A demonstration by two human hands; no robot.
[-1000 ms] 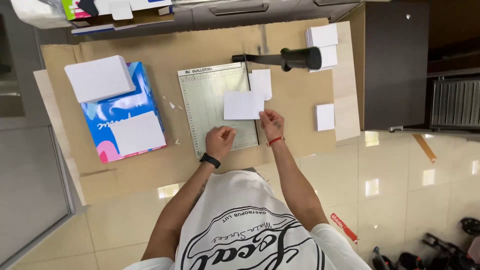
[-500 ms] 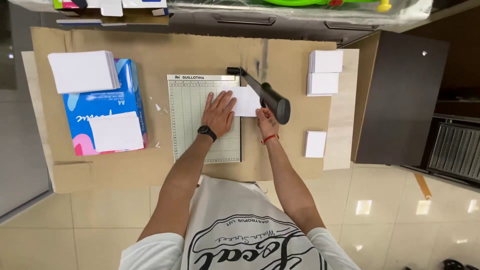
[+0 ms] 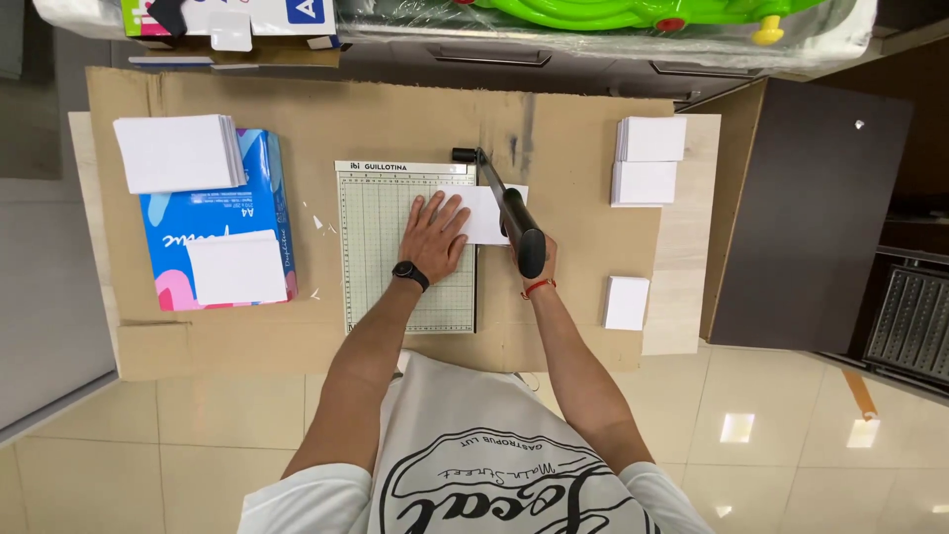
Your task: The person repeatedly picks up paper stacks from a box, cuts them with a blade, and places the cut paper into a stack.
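Since half a second ago the cutter arm (image 3: 509,203) has swung lower and the left hand (image 3: 437,235) has slid a little onto the white sheet (image 3: 484,213). That palm lies flat, fingers spread, pinning the sheet to the green gridded cutting board (image 3: 381,247). The right hand (image 3: 539,272) is wrapped round the black handle (image 3: 529,247). At nine o'clock lies a blue paper ream package (image 3: 213,213) carrying white stacks (image 3: 173,153); at three o'clock, cut white card piles (image 3: 647,158).

The left hand (image 3: 436,233), earlier at the near edge of the paper sheet (image 3: 486,213), now lies flat upon it on the cutter board (image 3: 381,257). The right hand (image 3: 539,269) has moved from the sheet to the lever handle (image 3: 522,235), now lowered.
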